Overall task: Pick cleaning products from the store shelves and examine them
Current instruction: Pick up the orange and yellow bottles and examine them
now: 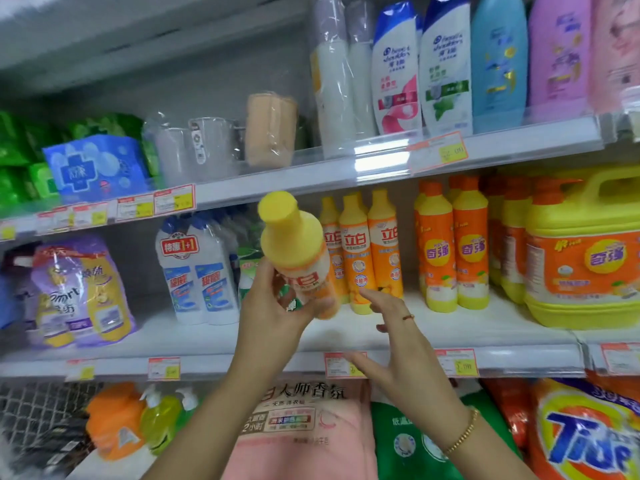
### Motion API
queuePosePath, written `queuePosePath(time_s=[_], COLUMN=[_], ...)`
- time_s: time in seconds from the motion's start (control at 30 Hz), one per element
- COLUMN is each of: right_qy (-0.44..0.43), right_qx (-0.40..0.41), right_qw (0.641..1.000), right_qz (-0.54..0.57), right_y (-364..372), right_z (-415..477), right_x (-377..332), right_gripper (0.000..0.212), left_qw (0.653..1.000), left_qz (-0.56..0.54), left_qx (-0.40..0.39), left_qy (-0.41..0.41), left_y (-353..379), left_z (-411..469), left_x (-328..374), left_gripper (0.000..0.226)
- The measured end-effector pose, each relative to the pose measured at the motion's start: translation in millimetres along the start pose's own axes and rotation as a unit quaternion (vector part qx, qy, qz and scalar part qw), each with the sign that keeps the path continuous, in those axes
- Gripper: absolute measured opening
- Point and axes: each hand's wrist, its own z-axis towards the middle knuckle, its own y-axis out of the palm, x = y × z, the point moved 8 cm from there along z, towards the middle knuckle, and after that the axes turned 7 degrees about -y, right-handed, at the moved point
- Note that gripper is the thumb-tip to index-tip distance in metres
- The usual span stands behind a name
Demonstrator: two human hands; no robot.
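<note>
1. The dish-soap bottle (300,258), orange with a yellow shoulder and cap, is off the middle shelf (540,356). It is held in the air in front of that shelf, about midway along its front edge, and is tilted so the cap leans towards the camera.
2. The left hand (273,306) grips the bottle's lower half, with the thumb on the near side and the fingers wrapped under and behind. The label faces up, which looks like a hold for reading it.
3. The right hand (398,341) holds nothing. Its fingers are straight and spread apart, the tips just beside the bottle's base without touching it. It seems ready to steady or turn the bottle.
4. Just behind, matching bottles (356,251) stand upright in a row towards the back of the same shelf. The gap at the left end of that row is probably where the held one stood.
5. Further right on the shelf are orange bottles with yellow bases (450,247), then a large yellow jug (585,251) near the right end.
6. To the left are a twin pack of white cleaner bottles (197,271) and softener pouches (83,292).
7. Shampoo bottles (394,71) fill the shelf above, and a Tide bag (588,434) lies on the one below.
8. Nothing blocks the hands. The nearest obstacle is the upper shelf's edge, just above the cap.
</note>
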Motion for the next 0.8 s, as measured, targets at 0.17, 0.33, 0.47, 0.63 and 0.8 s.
queuePosePath(time_s=[0.17, 0.33, 0.47, 0.63, 0.8], right_qy=[-0.027, -0.029, -0.022, 0.136, 0.259], right_qx=[0.044, 0.138, 0.138, 0.097, 0.051], right_qw=[0.998, 0.990, 0.990, 0.933, 0.692], right_qz=[0.044, -0.010, -0.019, 0.320, 0.672], right_y=[0, -9, -14, 0, 39], right_z=[-13, -15, -7, 1, -15], right_x=[-23, -32, -40, -29, -21], right_gripper=[0.076, 0.065, 0.059, 0.047, 0.060], left_qw=[0.988, 0.965, 0.944, 0.894, 0.903], left_qz=[-0.122, -0.189, -0.269, -0.397, -0.366], left_qx=[-0.042, -0.064, -0.078, -0.122, -0.179], left_qy=[-0.084, -0.173, -0.176, -0.168, -0.136], left_y=[-3, -1, 1, -1, 1], left_z=[-13, -15, -8, -2, -5], left_x=[0, -13, -17, -21, -18], left_gripper=[0.055, 0.066, 0.063, 0.053, 0.072])
